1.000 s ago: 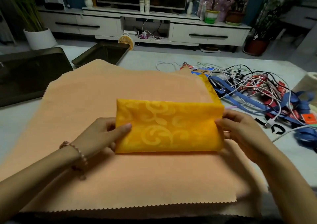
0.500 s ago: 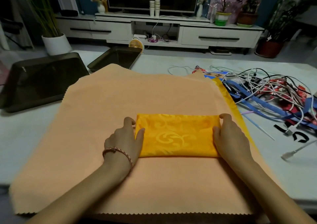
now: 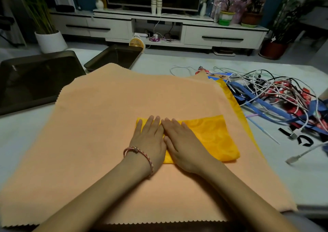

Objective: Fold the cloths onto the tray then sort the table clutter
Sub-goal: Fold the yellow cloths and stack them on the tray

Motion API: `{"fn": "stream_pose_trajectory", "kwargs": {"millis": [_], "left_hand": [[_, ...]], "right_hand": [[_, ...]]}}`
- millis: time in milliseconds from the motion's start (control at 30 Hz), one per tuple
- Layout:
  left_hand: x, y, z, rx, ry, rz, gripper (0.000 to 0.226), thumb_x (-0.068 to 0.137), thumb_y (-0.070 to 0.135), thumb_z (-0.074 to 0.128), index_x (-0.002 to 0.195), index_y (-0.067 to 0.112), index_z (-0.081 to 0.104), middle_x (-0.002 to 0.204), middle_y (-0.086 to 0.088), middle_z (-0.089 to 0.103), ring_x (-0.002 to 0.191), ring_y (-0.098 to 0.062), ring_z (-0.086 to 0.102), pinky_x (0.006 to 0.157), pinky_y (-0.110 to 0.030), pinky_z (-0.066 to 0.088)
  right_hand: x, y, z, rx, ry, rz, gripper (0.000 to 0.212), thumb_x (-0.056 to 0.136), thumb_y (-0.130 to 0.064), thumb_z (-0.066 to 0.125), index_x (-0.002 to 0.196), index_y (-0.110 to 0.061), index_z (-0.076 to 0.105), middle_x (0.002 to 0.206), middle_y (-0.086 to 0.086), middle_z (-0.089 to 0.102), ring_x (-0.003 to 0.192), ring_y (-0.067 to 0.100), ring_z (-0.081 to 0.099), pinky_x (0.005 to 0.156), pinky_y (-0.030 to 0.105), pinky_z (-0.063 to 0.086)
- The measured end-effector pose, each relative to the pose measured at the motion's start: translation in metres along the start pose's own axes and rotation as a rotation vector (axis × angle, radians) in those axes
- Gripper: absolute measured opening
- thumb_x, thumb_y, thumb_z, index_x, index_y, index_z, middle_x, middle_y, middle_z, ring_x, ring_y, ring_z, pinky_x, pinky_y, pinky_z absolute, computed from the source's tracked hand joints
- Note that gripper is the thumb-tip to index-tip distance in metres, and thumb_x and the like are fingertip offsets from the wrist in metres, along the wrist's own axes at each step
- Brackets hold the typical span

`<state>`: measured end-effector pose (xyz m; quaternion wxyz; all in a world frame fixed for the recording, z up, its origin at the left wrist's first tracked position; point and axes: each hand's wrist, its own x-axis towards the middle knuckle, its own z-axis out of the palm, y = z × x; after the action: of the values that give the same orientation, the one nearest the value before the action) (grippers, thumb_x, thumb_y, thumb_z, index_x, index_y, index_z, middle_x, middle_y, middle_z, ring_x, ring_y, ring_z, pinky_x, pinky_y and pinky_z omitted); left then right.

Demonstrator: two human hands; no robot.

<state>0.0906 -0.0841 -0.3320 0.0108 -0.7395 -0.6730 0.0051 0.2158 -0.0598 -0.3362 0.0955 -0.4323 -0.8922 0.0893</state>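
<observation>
A folded yellow patterned cloth (image 3: 213, 136) lies flat on a large peach cloth (image 3: 110, 118) spread over the table. My left hand (image 3: 149, 139), with a bead bracelet on the wrist, presses flat on the yellow cloth's left end. My right hand (image 3: 181, 143) lies flat beside it, fingers touching the left hand, palm down on the cloth's middle. Both hands hold nothing. Another yellow cloth's edge (image 3: 236, 107) shows under the peach cloth's right side. Two dark trays sit at the back left: a large tray (image 3: 35, 79) and a smaller tray (image 3: 115, 57).
A tangle of white cables, blue straps and red packets (image 3: 284, 96) covers the right side of the table. A loose white cable plug (image 3: 294, 157) lies near the right edge. Bare white tabletop (image 3: 17, 121) shows at the left. A TV cabinet stands beyond the table.
My hands moved from the two ends of the yellow cloth to its left and middle, now lying flat side by side on it. The cloth lies a little more to the right.
</observation>
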Motion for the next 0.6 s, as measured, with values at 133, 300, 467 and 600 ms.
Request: {"fn": "stream_pose_trajectory", "kwargs": {"millis": [133, 300, 467, 600], "left_hand": [[-0.002, -0.012, 0.008, -0.065, -0.083, -0.045, 0.065, 0.088, 0.043, -0.003, 0.149, 0.020, -0.011, 0.156, 0.001, -0.019, 0.143, -0.014, -0.017, 0.115, -0.037, -0.013], [-0.009, -0.033, 0.009, -0.128, -0.145, -0.180, 0.069, 0.090, 0.058, -0.004, 0.147, 0.021, -0.018, 0.154, -0.003, -0.026, 0.143, -0.018, -0.020, 0.114, -0.038, -0.013], [-0.014, -0.037, 0.004, -0.309, -0.025, -0.232, 0.077, 0.095, 0.056, 0.021, 0.146, 0.015, -0.020, 0.158, -0.004, -0.002, 0.145, -0.018, -0.002, 0.116, -0.035, -0.002], [-0.013, -0.028, -0.009, -0.618, 0.163, -0.220, 0.090, 0.088, 0.035, 0.060, 0.149, 0.022, -0.005, 0.147, -0.005, 0.032, 0.132, -0.023, 0.030, 0.103, -0.030, 0.029]], "right_hand": [[-0.003, 0.013, -0.002, -0.060, -0.089, 0.051, 0.089, 0.074, -0.067, -0.016, 0.150, -0.024, 0.000, 0.158, -0.005, -0.005, 0.145, 0.010, -0.009, 0.113, 0.027, -0.012], [-0.016, 0.050, -0.012, -0.126, -0.134, 0.169, 0.108, 0.057, -0.079, -0.029, 0.149, -0.029, -0.005, 0.158, -0.007, -0.010, 0.144, 0.010, -0.012, 0.114, 0.034, -0.013], [-0.025, 0.074, -0.024, -0.122, -0.172, 0.288, 0.105, 0.060, -0.080, -0.024, 0.149, -0.027, -0.006, 0.158, -0.007, -0.011, 0.144, 0.010, -0.013, 0.113, 0.039, -0.014], [-0.024, 0.070, -0.021, -0.196, -0.172, 0.309, 0.107, 0.059, -0.080, -0.026, 0.149, -0.026, -0.008, 0.158, -0.002, -0.011, 0.144, 0.016, -0.013, 0.111, 0.046, -0.017]]}}
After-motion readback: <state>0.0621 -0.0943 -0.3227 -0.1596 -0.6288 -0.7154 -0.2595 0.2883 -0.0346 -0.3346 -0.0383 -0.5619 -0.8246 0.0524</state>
